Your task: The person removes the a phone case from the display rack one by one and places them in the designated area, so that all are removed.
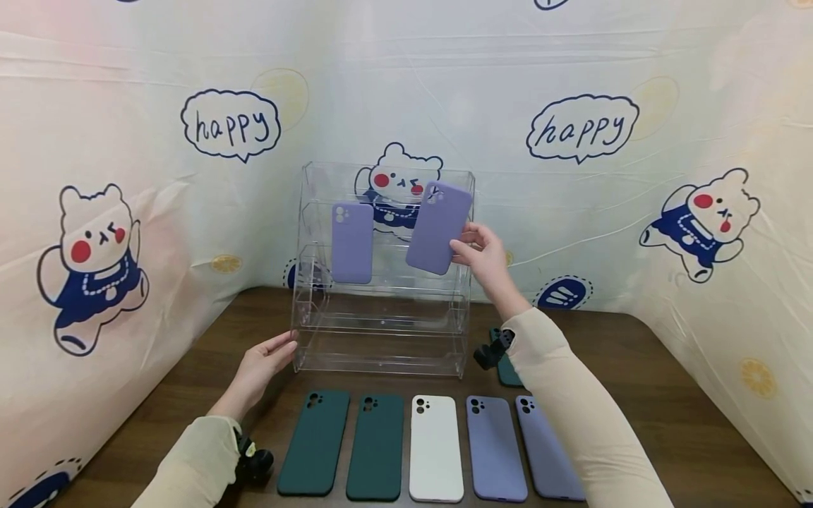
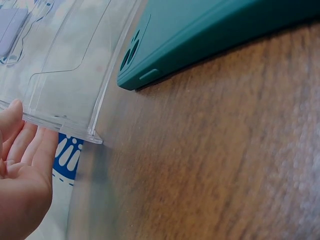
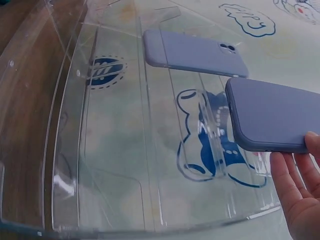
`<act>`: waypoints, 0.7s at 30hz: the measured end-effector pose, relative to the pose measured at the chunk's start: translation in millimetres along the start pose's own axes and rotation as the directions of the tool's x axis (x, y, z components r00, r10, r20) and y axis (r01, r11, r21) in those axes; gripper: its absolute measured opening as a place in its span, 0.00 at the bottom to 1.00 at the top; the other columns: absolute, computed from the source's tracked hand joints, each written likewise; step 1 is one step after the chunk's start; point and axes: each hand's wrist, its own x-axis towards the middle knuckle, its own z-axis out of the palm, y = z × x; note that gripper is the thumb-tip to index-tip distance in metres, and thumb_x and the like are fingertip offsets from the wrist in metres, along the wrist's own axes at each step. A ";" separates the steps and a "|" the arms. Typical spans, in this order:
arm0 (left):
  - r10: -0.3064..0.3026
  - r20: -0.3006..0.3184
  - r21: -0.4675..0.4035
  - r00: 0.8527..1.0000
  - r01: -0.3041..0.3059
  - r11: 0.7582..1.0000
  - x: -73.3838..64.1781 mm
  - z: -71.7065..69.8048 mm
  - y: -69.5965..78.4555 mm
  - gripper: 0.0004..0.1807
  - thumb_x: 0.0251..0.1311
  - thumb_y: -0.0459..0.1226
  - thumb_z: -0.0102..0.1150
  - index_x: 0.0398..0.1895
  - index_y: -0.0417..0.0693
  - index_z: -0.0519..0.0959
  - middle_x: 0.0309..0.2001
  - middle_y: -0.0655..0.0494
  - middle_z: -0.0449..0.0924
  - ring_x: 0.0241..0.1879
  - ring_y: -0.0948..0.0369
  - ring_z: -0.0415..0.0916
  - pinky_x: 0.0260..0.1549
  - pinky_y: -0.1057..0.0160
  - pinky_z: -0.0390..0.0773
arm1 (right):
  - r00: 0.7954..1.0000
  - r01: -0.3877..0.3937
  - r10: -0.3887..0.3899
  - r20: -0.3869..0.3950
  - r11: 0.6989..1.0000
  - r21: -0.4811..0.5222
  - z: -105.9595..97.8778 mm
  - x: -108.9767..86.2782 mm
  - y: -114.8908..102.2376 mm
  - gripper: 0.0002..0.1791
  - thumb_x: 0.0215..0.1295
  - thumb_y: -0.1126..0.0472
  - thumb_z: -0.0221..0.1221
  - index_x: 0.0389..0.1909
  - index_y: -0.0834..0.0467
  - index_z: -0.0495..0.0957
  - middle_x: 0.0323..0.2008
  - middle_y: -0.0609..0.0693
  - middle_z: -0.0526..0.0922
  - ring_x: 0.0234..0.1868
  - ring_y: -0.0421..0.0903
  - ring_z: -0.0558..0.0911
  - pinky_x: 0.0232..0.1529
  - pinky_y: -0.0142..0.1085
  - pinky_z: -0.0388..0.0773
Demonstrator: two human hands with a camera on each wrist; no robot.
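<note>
A clear tiered display rack (image 1: 381, 363) stands on the table. My right hand (image 1: 485, 257) pinches a purple phone case (image 1: 438, 229) by its lower right edge, thumb in front. The case is tilted before the rack's upper right; the right wrist view shows this held case (image 3: 275, 115) apart from another purple case (image 3: 195, 54). That other purple phone case (image 1: 352, 243) stands upright in an upper tier on the left. At the rack's lower left side, my left hand (image 1: 260, 370) holds its edge; in the left wrist view the thumb and fingers meet the clear side panel (image 2: 70, 90).
Along the front lie two dark green cases (image 1: 314, 444), a white case (image 1: 437, 448) and two purple cases (image 1: 497, 448); my right forearm partly covers the rightmost. Another green case (image 1: 508, 370) lies right of the rack, partly hidden. Printed cloth (image 1: 406, 85) hangs behind and at both sides.
</note>
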 end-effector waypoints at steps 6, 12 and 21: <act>-0.003 -0.001 -0.001 1.000 0.003 1.000 -0.4 0.0 -0.2 0.31 0.67 0.41 0.49 0.67 0.32 0.55 0.66 0.41 0.55 0.62 0.51 0.57 0.55 0.62 0.66 | 1.000 -0.012 0.012 0.011 1.000 -0.017 -19.0 -7.1 -2.0 0.17 0.60 0.66 0.60 0.50 0.65 0.70 0.38 0.57 0.76 0.34 0.49 0.80 0.39 0.40 0.81; -0.001 -0.001 -0.002 1.000 0.001 1.000 -1.4 0.0 -0.1 0.31 0.67 0.41 0.49 0.67 0.32 0.55 0.66 0.40 0.55 0.63 0.50 0.57 0.55 0.61 0.65 | 1.000 -0.014 0.015 0.018 0.999 -0.041 -40.5 -13.6 -3.9 0.19 0.60 0.63 0.60 0.51 0.63 0.70 0.39 0.57 0.76 0.35 0.48 0.81 0.41 0.41 0.80; 0.001 0.000 0.001 1.000 -0.001 1.000 -1.7 -0.2 0.1 0.31 0.67 0.41 0.49 0.67 0.33 0.55 0.66 0.41 0.55 0.63 0.49 0.56 0.55 0.61 0.65 | 1.000 -0.026 0.027 0.010 0.997 -0.072 -74.5 -22.5 -7.6 0.19 0.61 0.60 0.61 0.52 0.60 0.71 0.39 0.55 0.76 0.35 0.46 0.81 0.41 0.35 0.80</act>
